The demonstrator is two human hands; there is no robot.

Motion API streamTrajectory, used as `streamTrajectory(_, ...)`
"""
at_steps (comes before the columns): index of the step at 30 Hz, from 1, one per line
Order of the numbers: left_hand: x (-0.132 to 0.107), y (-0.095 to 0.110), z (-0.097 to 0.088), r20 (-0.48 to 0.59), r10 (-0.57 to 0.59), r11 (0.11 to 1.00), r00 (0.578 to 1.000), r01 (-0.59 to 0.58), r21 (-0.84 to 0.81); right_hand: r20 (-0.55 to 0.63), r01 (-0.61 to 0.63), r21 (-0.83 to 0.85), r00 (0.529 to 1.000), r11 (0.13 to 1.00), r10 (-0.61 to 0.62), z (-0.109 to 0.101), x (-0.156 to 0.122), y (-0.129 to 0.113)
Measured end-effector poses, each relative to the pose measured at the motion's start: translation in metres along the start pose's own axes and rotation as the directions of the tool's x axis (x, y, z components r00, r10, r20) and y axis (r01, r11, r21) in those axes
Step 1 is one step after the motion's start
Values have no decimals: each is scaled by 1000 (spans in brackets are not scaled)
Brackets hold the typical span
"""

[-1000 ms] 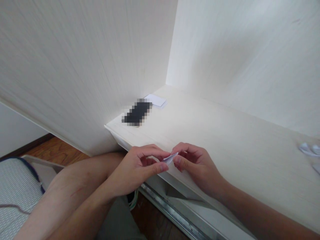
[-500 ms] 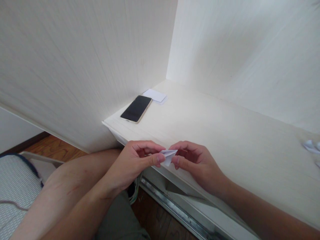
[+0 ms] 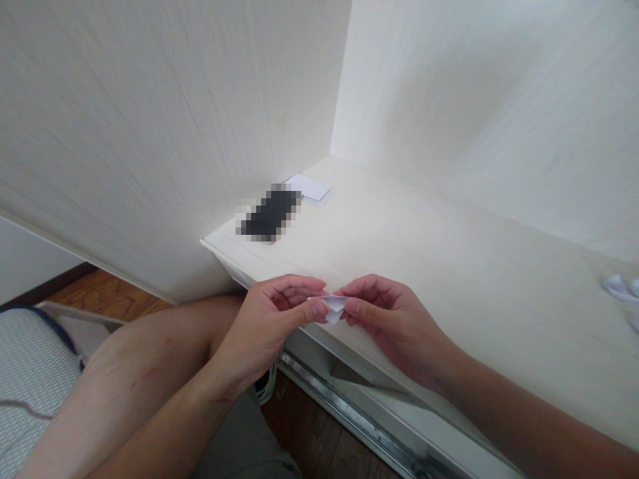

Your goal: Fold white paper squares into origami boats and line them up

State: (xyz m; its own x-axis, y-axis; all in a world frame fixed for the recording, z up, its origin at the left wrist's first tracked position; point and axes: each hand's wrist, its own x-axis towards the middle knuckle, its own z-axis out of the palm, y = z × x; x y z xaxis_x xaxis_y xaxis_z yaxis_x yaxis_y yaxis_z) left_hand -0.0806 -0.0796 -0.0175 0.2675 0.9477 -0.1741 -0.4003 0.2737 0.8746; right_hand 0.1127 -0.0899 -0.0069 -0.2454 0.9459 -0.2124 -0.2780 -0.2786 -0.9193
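Between my two hands, over the front edge of the white desk (image 3: 399, 246), is a small folded piece of white paper (image 3: 335, 306). My left hand (image 3: 284, 309) pinches its left side, thumb in front and fingers behind. From the right, my right hand (image 3: 382, 313) grips the other side between thumb and fingers. A pointed flap of the paper hangs down between the two thumbs. The fingertips behind the paper are partly hidden.
A phone (image 3: 272, 213), blurred into blocks, lies at the desk's left end beside some white paper sheets (image 3: 312, 187). Folded white paper pieces (image 3: 619, 287) sit at the far right. Below the desk edge runs a metal drawer rail (image 3: 349, 406). My bare leg (image 3: 164, 352) is at left.
Both hands have shifted slightly, and the right thumb now presses onto the front of the paper. The folded paper looks flatter and wider, with its flap turned differently.
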Motion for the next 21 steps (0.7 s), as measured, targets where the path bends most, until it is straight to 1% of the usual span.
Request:
streamTrajectory(3, 0, 1, 0, 15, -22, 999, 1000, 22, -42, -25, -15, 59, 1000, 998, 17, 1, 0, -2)
streamTrajectory(6, 0, 2, 0, 22, -43, 997, 999, 44, -65, -36, -17, 82, 999, 996, 20, 1, 0, -3)
streamTrajectory(10, 0, 0, 2, -30, -38, 996, 999, 36, -79, -48, -14, 66, 999, 998, 17, 2, 0, -1)
streamTrajectory(16, -1, 1, 9, -24, 7, 997, 1000, -9, -74, -46, 6, 49, 999, 999, -4, 2, 0, 0)
streamTrajectory(19, -2, 2, 11, -47, -12, 997, 999, 9, -75, -33, 8, 35, 999, 999, -7, 2, 0, -2)
streamTrajectory(21, -2, 2, 11, -38, -28, 996, 999, 25, -83, -26, -1, 39, 1000, 999, 2, 2, 0, -2)
